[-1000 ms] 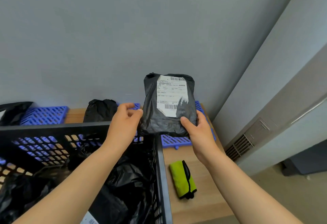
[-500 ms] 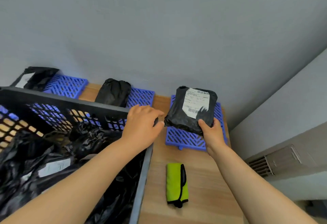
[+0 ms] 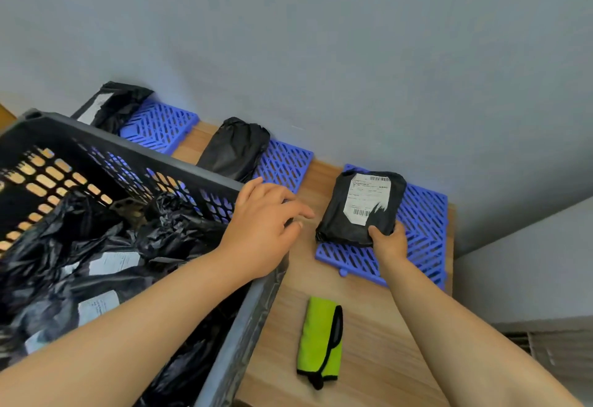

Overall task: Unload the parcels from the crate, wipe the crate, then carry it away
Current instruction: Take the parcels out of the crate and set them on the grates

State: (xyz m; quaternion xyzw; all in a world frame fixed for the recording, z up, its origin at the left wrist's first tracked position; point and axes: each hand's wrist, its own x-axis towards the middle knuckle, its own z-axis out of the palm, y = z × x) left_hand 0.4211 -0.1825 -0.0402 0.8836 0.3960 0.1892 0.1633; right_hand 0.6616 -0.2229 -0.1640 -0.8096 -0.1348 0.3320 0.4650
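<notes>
A black slatted crate (image 3: 179,162) stands at the left of the wooden table and holds several black parcels (image 3: 96,246) with white labels. My right hand (image 3: 386,239) grips the near edge of a black parcel with a white label (image 3: 356,207), which lies on the rightmost blue mat (image 3: 423,220). My left hand (image 3: 263,217) hovers over the crate's right corner with relaxed fingers and holds nothing. Two other black parcels (image 3: 236,146) (image 3: 112,104) lie on blue mats further left.
A folded yellow-green cloth with black trim (image 3: 321,342) lies on the wooden table (image 3: 369,326) in front of the rightmost mat. A grey wall rises directly behind the mats. The table's right edge runs just past the rightmost mat.
The labelled parcel has come down from the air onto the rightmost blue mat. My left hand has let go of it and drawn back over the crate's corner.
</notes>
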